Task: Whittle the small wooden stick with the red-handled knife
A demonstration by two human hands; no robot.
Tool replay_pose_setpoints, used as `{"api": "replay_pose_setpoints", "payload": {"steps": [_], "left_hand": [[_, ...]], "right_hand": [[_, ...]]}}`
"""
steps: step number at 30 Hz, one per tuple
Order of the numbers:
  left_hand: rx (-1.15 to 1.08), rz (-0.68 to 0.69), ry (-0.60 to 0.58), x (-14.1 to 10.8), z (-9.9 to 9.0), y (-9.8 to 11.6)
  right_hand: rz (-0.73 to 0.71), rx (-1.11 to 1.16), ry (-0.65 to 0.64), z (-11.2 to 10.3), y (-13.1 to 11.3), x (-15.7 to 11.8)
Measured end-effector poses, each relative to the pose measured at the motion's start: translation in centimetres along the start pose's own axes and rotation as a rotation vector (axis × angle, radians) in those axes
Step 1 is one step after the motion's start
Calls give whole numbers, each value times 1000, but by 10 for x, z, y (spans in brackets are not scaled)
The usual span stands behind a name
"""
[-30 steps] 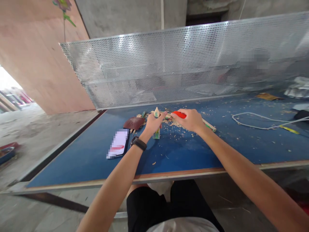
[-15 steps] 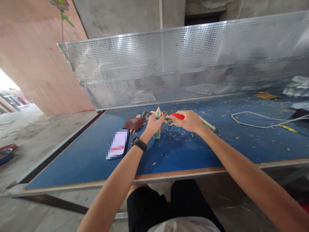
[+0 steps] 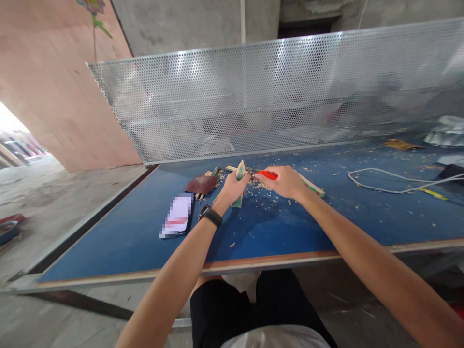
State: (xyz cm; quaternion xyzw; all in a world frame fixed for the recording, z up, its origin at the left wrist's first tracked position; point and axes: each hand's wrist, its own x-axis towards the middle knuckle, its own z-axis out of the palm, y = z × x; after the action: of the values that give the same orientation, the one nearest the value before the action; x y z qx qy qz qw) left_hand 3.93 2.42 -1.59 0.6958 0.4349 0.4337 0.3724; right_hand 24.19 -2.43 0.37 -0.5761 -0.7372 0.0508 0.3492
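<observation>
My left hand (image 3: pixel 230 187), with a dark watch at the wrist, is wrapped round a wooden piece (image 3: pixel 240 170) with a pale pointed top and green patches; its lower end shows below the hand. My right hand (image 3: pixel 288 181) grips a red-handled carving tool (image 3: pixel 268 175). The tool's thin metal end reaches left to my left thumb, beside the wooden piece; exact contact is too small to tell. Wood shavings (image 3: pixel 263 185) lie under and around both hands. Behind my right hand, a painted wooden strip (image 3: pixel 311 184) rests on the blue table (image 3: pixel 119 237).
A phone (image 3: pixel 177 213) lies left of my left wrist, near a brown pouch (image 3: pixel 201 184) with sticks. A perforated metal panel (image 3: pixel 217 106) stands along the back. At right are a looped white cable (image 3: pixel 380 170), a yellow strip (image 3: pixel 433 194) and a brown scrap (image 3: pixel 401 144).
My left hand and the pointed wooden piece have shifted slightly right, and the piece leans a little more to the right. My right hand with the red tool has barely moved.
</observation>
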Motion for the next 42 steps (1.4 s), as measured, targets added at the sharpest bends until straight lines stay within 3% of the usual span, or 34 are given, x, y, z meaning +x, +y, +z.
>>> {"api": "replay_pose_setpoints", "payload": {"steps": [6,12,21,24,27,37,42], "left_hand": [[-35,-47,45,-2,2,-1],[-132,21,9,0,0,2],[-271,-145,32,4,-4,7],[-313,-131,-31,3,-6,7],[-268,-90,-93,3,-7,5],[-86,-14,-100,1,-4,0],[14,23,-81,0,-3,-2]], "right_hand": [[-37,21,21,-1,1,1],[-27,25,38,-1,4,2],[-22,19,-2,-1,4,3],[-23,24,0,-1,3,3],[-10,24,-3,-2,2,3],[-46,88,-103,-4,-1,0],[18,38,-20,-1,2,2]]}}
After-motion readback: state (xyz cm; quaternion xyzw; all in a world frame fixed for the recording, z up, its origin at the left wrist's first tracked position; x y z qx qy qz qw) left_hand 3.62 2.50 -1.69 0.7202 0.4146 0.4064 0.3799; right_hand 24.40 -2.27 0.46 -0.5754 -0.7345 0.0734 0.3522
